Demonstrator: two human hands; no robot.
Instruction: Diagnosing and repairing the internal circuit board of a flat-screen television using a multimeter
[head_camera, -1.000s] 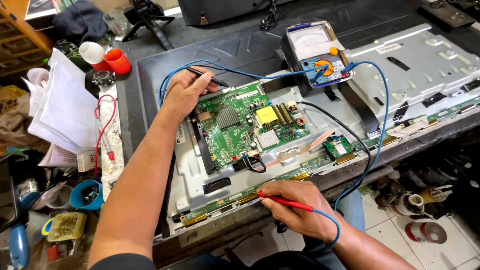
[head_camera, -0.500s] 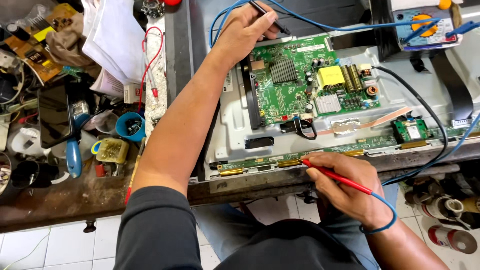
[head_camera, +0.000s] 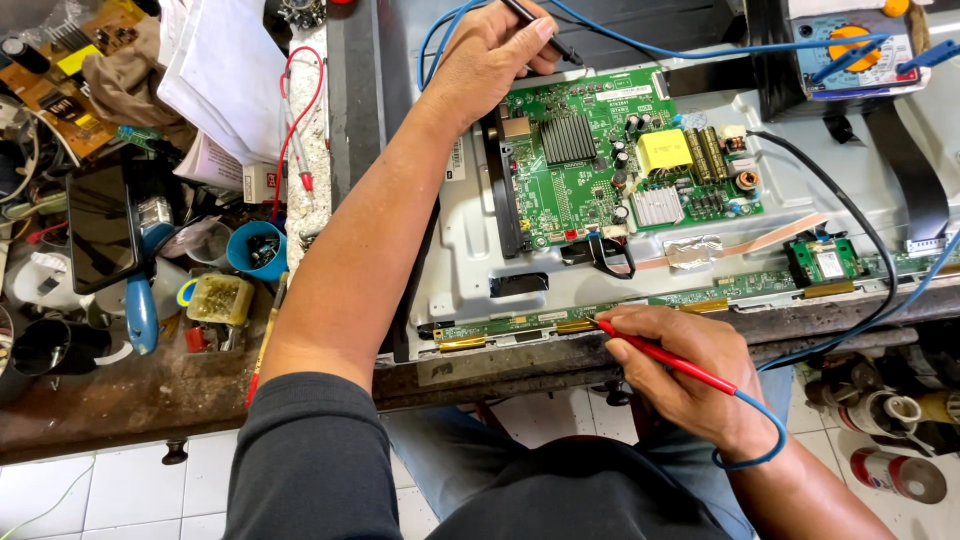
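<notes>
Left hand (head_camera: 490, 55) has slid its black probe (head_camera: 540, 28) toward the green board (head_camera: 620, 150).

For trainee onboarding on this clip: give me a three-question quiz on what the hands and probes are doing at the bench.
1. True or false: the right hand holds the red probe with its tip at the narrow strip board along the panel's near edge.
2. What does the left hand hold? A) a screwdriver B) a black probe C) pliers
3. Fill in: the yellow block sits on the ____ circuit board.

Key: 1 true; 2 B; 3 green.
</notes>
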